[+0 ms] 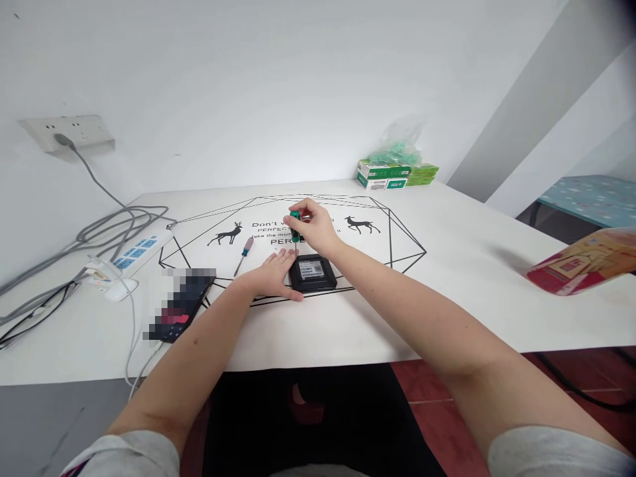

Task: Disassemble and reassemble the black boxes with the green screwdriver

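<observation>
A flat black square device (312, 273) with a white label lies on the printed white table. My left hand (272, 274) rests flat against its left side, fingers stretched out and thumb by the near left corner. Above the device's far left corner, my right hand (314, 227) grips the green handle of a screwdriver (295, 228). The screwdriver stands upright, its shaft pointing down at that corner; whether the tip sits in a screw is too small to tell. Left of my left hand lies a second screwdriver (244, 256) with a purple and blue handle.
A phone (183, 305) with a cable lies at the left, near a white power strip (142, 252) and coiled grey cords. Green and white boxes (385, 175) under a plastic bag stand at the back wall. A red and yellow package (581, 262) sits at the right.
</observation>
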A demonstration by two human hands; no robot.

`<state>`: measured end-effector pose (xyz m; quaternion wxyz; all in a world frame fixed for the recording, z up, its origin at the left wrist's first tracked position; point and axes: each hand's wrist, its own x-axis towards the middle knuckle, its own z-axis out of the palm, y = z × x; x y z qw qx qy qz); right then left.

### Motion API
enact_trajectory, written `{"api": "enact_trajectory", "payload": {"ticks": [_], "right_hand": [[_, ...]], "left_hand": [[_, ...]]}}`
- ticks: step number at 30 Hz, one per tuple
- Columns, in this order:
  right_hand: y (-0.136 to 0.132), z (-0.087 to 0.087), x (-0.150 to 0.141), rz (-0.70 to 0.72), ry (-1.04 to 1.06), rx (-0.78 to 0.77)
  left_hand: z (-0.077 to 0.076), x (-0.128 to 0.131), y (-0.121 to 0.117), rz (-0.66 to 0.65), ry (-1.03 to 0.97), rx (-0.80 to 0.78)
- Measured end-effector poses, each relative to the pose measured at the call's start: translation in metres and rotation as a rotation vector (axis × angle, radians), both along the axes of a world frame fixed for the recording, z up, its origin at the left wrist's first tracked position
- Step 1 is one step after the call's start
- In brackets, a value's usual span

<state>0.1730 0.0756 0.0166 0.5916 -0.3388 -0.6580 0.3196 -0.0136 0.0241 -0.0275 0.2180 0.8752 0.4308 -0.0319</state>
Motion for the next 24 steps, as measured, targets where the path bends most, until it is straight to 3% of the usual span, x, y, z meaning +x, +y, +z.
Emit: {"api": "enact_trajectory", "payload": {"ticks": [4,9,11,16,24], "right_hand": [[-0.002,0.002,0.005,0.154,0.145,-0.107],[-0.008,-0.007,0.004,0.234,0.331,-0.162],[-0.011,-0.010,0.000,0.221,0.274,-0.121],[-0.015,-0.017,-0.009,0.031,0.146,0.035],[-0.020,-0.020,-0.002,0.147,0.212,-0.045]], "left_hand": [[0.001,-0.001,0.000,-0.014,0.005,-0.015],[-0.001,-0.002,0.002,-0.019,-0.011,-0.010],[-0.001,-0.001,0.002,-0.008,-0.008,-0.016],[-0.003,-0.002,0.004,0.005,-0.014,-0.022],[-0.001,-0.004,0.002,0.002,-0.025,-0.024]]}}
